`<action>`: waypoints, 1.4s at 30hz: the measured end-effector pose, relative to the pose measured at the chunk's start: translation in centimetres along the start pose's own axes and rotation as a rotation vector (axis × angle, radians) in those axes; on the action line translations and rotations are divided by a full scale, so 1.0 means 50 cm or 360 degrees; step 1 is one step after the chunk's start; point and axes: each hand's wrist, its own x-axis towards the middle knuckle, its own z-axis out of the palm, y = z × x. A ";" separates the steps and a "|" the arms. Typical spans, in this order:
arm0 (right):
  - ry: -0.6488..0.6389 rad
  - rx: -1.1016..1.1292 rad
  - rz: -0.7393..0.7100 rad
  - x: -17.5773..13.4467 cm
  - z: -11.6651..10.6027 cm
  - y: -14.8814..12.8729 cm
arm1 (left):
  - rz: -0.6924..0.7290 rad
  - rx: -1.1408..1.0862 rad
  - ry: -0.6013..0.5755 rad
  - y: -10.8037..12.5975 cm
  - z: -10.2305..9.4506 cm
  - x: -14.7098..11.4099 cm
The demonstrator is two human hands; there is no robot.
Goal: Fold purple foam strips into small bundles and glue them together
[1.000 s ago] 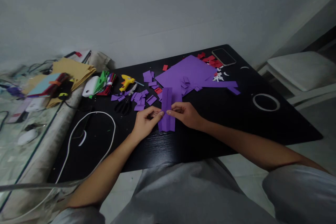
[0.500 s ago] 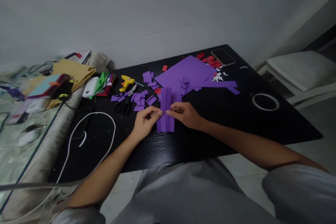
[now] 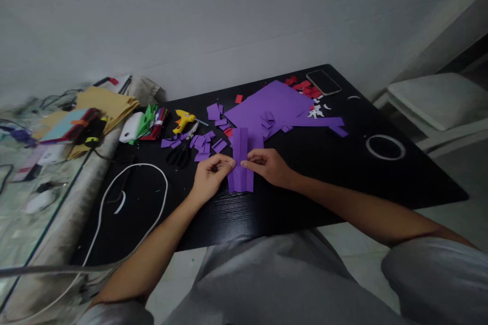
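Note:
A creased strip of purple paper (image 3: 240,144) stands between my hands over the near part of the black table, its lower end spreading out in folds. My left hand (image 3: 211,172) pinches its left edge between thumb and fingers. On the opposite edge, my right hand (image 3: 270,166) is closed with thumb and forefinger on the paper. Behind it lies a large purple sheet (image 3: 276,101) with small cut pieces on top. Purple paper scraps (image 3: 202,143) are scattered left of the strip, close to black-handled scissors (image 3: 180,153).
A yellow glue gun (image 3: 183,121) lies behind the scissors. Red scraps (image 3: 310,90) and a phone (image 3: 324,83) are at the back right, a white ring (image 3: 385,147) nearer. A white cable (image 3: 164,188) loops at left beside the black table (image 3: 305,203). A stool (image 3: 438,99) stands at right.

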 end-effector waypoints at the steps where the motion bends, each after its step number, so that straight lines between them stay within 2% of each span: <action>1: 0.0006 -0.0002 -0.0002 0.000 0.000 0.001 | -0.0005 -0.0004 -0.0007 -0.002 -0.001 0.001; 9: 0.0030 0.0014 0.0024 0.005 -0.004 0.002 | -0.0082 -0.0111 0.0016 -0.005 0.001 0.004; 15: 0.0048 0.0003 0.0050 0.006 -0.005 0.001 | -0.0194 -0.0291 -0.0125 -0.010 0.003 0.006; 25: 0.0028 -0.0042 0.0049 0.005 -0.005 0.003 | -0.0081 -0.0020 -0.0130 -0.008 -0.003 0.005; 36: 0.0084 0.0006 0.0066 0.008 -0.006 0.010 | -0.0176 -0.0119 -0.0159 -0.013 -0.002 0.010; 42: 0.0098 0.0005 0.0058 0.008 -0.006 0.012 | -0.0236 -0.0166 -0.0295 0.000 -0.003 0.006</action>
